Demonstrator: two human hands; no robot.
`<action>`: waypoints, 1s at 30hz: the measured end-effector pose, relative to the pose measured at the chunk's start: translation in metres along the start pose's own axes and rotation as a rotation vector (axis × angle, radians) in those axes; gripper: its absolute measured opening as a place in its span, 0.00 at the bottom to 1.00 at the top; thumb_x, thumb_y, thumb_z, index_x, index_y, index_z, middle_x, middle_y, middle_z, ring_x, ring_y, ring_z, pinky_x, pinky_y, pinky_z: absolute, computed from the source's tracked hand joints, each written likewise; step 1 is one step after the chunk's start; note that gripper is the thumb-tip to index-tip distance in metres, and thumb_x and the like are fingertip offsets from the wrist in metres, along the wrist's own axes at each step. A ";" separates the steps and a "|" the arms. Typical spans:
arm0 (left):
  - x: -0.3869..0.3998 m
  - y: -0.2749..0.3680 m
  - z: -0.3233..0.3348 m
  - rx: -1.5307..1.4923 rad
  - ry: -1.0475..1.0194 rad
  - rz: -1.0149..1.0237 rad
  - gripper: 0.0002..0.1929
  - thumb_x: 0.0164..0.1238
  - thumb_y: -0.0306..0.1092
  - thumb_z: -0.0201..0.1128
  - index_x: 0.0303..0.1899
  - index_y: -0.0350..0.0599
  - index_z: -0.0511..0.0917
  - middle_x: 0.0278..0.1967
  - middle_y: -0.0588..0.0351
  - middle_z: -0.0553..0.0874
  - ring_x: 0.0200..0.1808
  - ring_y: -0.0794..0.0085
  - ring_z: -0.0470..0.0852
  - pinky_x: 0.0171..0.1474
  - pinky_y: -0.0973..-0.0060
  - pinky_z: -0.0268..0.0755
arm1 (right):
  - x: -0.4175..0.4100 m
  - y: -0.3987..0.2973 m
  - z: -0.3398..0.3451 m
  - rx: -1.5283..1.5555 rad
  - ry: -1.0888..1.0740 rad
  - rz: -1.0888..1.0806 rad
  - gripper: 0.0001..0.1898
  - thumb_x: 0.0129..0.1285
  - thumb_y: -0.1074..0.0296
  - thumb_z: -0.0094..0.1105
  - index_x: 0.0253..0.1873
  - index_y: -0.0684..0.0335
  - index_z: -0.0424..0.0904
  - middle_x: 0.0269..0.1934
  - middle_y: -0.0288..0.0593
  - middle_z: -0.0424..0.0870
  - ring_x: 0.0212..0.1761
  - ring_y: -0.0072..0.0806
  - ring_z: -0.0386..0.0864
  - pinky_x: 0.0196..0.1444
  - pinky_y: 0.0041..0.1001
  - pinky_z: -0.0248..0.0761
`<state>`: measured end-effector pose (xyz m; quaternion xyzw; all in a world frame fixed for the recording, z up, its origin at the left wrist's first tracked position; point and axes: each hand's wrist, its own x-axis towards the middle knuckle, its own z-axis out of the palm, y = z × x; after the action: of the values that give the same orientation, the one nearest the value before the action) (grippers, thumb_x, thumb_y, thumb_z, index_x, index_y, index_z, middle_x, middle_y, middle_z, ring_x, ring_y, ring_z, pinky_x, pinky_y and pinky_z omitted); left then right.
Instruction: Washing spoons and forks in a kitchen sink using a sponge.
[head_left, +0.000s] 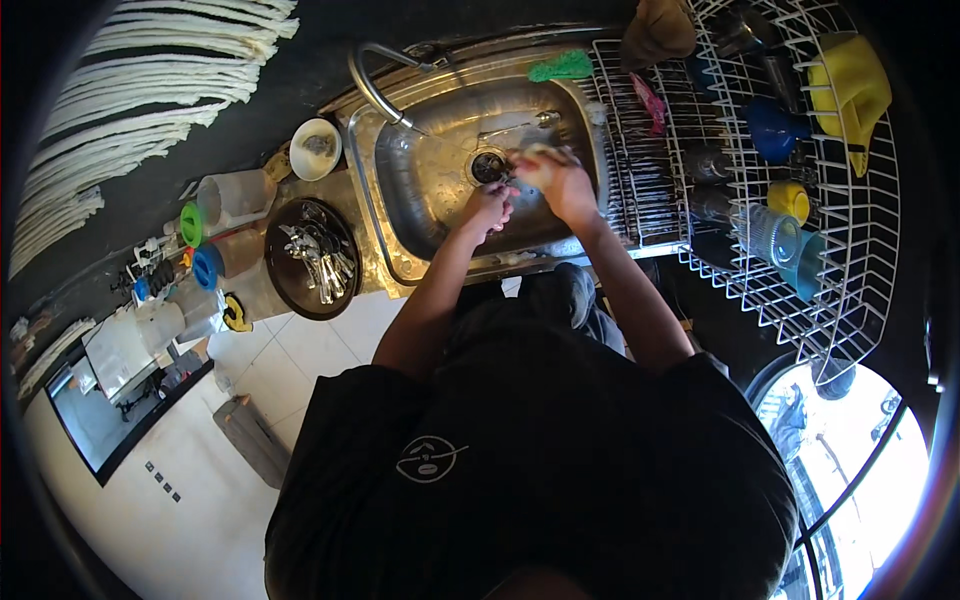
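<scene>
Both hands are over a stainless steel sink (427, 225). My left hand (491, 210) is curled just below the drain (489, 165), on what seems to be the handle of a thin metal utensil. My right hand (559, 180), a little blurred, holds a pale sponge or cloth (534, 166) beside the drain, close to my left hand. Higher in the basin a metal spoon (550, 118) lies on the bottom. The curved metal faucet (367, 82) reaches over the left part of the sink, and a thin stream seems to run from its tip.
Left of the sink stand a dark round tray (274, 277) of cutlery (322, 259), a white bowl (316, 150) and plastic pitchers (236, 199). A green scrubbing cloth (561, 66) lies on the sink's back rim. A white wire dish rack (892, 247) with cups and yellow gloves (847, 90) is at right.
</scene>
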<state>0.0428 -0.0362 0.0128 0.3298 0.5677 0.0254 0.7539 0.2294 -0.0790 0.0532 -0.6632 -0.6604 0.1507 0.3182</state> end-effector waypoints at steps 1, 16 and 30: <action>-0.008 0.001 0.004 -0.076 -0.008 0.010 0.12 0.81 0.42 0.49 0.47 0.46 0.76 0.20 0.65 0.68 0.15 0.82 0.62 0.17 0.82 0.51 | 0.004 -0.002 0.009 -0.130 -0.036 -0.178 0.15 0.62 0.70 0.56 0.53 0.51 0.83 0.48 0.44 0.85 0.52 0.42 0.81 0.52 0.35 0.77; -0.051 0.035 0.002 -0.231 0.058 0.036 0.14 0.82 0.39 0.46 0.47 0.43 0.79 0.21 0.69 0.67 0.18 0.86 0.60 0.18 0.84 0.49 | -0.028 -0.006 0.032 0.346 0.045 0.260 0.14 0.61 0.73 0.58 0.51 0.58 0.84 0.41 0.47 0.87 0.42 0.44 0.83 0.45 0.33 0.75; -0.042 -0.020 -0.009 -0.305 0.014 0.191 0.12 0.80 0.42 0.51 0.39 0.46 0.76 0.20 0.67 0.70 0.15 0.83 0.61 0.17 0.82 0.52 | 0.006 0.013 0.045 0.028 -0.381 0.228 0.17 0.61 0.74 0.54 0.51 0.47 0.84 0.53 0.44 0.82 0.54 0.42 0.80 0.54 0.30 0.74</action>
<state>0.0134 -0.0649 0.0360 0.2638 0.5284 0.1851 0.7855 0.2120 -0.0618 0.0125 -0.6886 -0.6272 0.3175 0.1779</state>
